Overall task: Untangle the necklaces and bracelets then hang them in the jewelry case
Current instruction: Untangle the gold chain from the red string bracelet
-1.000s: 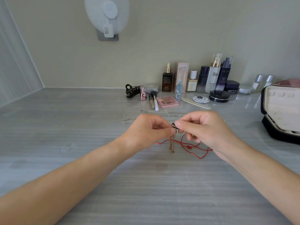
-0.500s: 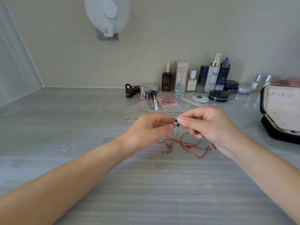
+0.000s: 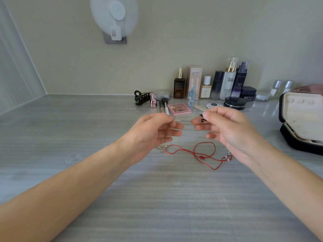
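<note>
Untangling under way: silver chain [image 3: 187, 130] is pinched taut between left hand [image 3: 152, 135] and right hand [image 3: 227, 131], left of the open jewelry case [image 3: 300, 117]. Red cord [image 3: 204, 151] is left lying there too; nothing is seen hung inside.

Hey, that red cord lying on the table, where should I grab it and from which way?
Pinch the cord at its near bend, coming down from above on your side. It lies flat on the table, and that bend sits clear; its left end lies beside a gold chain and its beaded end by the right hand.
</note>
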{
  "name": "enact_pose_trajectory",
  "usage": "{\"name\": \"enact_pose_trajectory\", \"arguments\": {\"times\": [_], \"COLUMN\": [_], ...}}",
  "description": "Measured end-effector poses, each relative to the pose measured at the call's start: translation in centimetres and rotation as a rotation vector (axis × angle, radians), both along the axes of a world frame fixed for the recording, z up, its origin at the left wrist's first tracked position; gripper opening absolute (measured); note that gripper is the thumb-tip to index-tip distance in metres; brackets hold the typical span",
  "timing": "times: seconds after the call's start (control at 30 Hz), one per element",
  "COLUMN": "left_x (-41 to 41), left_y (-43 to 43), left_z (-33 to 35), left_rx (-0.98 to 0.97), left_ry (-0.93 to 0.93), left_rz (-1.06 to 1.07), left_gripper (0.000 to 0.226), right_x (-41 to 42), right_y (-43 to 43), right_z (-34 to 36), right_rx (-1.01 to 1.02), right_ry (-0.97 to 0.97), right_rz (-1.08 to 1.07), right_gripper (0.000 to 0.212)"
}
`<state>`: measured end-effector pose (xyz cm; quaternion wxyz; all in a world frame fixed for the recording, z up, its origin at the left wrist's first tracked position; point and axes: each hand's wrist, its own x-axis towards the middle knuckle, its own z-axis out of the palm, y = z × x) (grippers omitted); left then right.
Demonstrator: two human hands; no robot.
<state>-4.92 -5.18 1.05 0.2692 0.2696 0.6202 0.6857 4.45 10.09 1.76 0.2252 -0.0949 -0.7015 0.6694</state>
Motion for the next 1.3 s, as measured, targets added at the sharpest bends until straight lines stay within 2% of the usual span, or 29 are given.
{"name": "enact_pose_trajectory", "arguments": {"times": [0.13, 0.27, 0.7, 0.87, 1.07, 1.17, 1.3], "left_x": [-0.18, -0.11, -0.42, -0.65, -0.81, -0.84, -0.65], "left_y": [-0.03, 0.01, 0.0, 0.02, -0.29, -0.28, -0.25], "left_z": [-0.57, -1.03, -0.63, -0.81, -0.79, -0.84, -0.98], "left_rx": [-0.006, -0.05, 0.012, 0.003, -0.102, -0.111, -0.14], "left_ry": [0.051, 0.08, -0.037, 0.025, 0.171, 0.17, 0.177], "left_rz": [-0.002, -0.034, 0.055, 0.069, 0.03, 0.014, -0.022], "left_gripper": [0.024, 0.018, 0.025, 0.022, 0.019, 0.019, 0.012], "right_x": [-0.02, -0.03, 0.17, 0.11, 0.21, 0.22, 0.38], "right_y": [0.01, 0.25, 0.15, 0.48, 0.91, 0.92, 0.94], "right_z": [-0.03, -0.33, -0.62, -0.65, -0.36, -0.36, -0.23], "right_rx": [-0.131, -0.166, 0.156, 0.168, 0.198, 0.207, 0.091], "right_ry": [0.052, 0.062, -0.043, -0.042, -0.033, -0.038, -0.016], "right_rz": [0.076, 0.105, 0.047, 0.042, 0.016, 0.015, 0.065], "right_gripper": [0.017, 0.018, 0.013, 0.013, 0.016, 0.017, 0.019]}}
